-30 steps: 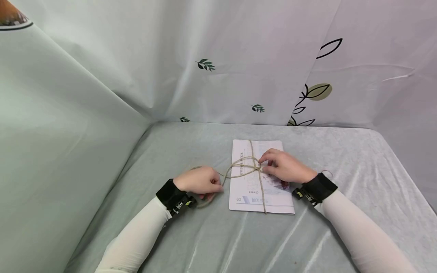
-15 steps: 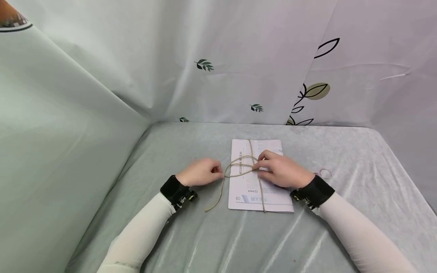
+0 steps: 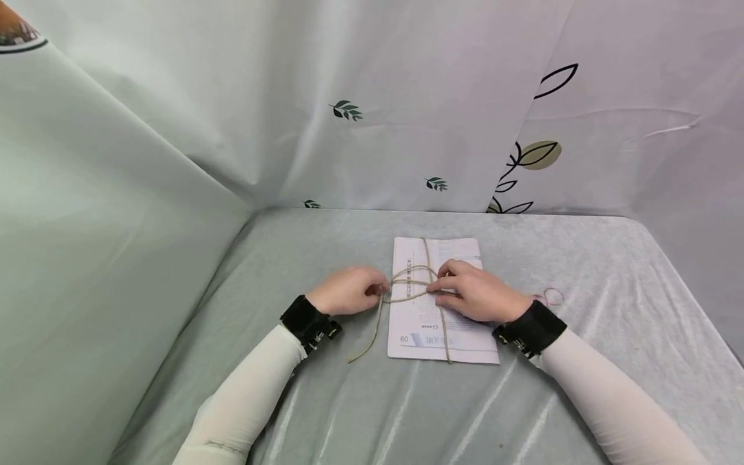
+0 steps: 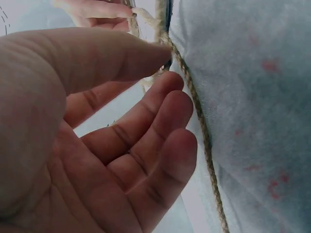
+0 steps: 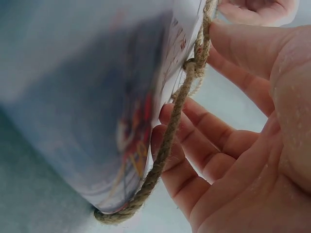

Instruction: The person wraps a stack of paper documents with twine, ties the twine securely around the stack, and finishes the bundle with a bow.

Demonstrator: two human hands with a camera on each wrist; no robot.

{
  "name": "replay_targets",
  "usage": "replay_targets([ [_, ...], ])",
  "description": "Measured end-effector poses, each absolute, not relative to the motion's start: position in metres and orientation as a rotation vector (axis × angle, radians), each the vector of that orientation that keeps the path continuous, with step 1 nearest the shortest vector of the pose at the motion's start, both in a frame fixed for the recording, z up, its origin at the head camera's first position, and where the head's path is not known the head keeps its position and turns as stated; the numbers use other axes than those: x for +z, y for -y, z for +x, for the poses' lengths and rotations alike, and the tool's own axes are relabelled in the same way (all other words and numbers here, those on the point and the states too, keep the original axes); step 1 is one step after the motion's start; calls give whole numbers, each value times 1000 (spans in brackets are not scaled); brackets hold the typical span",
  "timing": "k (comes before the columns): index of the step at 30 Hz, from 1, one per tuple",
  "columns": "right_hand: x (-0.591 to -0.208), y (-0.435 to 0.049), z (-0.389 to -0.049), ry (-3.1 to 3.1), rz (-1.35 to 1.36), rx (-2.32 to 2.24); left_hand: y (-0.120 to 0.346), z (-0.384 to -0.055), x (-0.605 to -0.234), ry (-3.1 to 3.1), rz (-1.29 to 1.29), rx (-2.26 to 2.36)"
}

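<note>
A folded stack of newspaper lies on the cloth, with jute twine running lengthwise over it. Near the middle of the stack the twine is knotted, and loops reach out to the left edge. My left hand pinches the loop's left end between thumb and index finger; a loose tail hangs towards me. In the left wrist view, the twine passes by the other curled fingers. My right hand pinches the twine beside the knot, seen in the right wrist view as a knot close under the thumb.
A thin pink ring-like loop lies on the grey cloth-covered table, right of the stack beside the right wrist. White leaf-patterned sheets stand behind the table, and a plain sheet slopes along its left.
My left hand has let the twine's tail fall, then moved up and right to the loop's left end. My right fingers have shifted slightly left over the knot.
</note>
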State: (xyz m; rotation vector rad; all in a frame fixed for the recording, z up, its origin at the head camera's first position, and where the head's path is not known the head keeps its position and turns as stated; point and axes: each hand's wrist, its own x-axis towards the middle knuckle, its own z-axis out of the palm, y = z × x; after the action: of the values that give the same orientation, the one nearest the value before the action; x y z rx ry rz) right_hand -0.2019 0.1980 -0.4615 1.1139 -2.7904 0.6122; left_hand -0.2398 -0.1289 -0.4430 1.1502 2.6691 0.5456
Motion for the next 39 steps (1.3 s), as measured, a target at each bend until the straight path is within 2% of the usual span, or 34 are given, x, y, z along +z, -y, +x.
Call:
replay_targets([
  [16,-462,-200,-200,2805,1110,618,115,-231,-457,-2686,1250,499],
  [23,-458,-203,-202,2788,1074,732,112,-234,-455,-2648,1203,887],
  [29,-451,-204,-201,2799,1025,762,111,-239,-456,-2508,1056,1255],
  [39,-432,-182,-179,2776,1197,585,115,-248,-462,-2357,936,1394],
])
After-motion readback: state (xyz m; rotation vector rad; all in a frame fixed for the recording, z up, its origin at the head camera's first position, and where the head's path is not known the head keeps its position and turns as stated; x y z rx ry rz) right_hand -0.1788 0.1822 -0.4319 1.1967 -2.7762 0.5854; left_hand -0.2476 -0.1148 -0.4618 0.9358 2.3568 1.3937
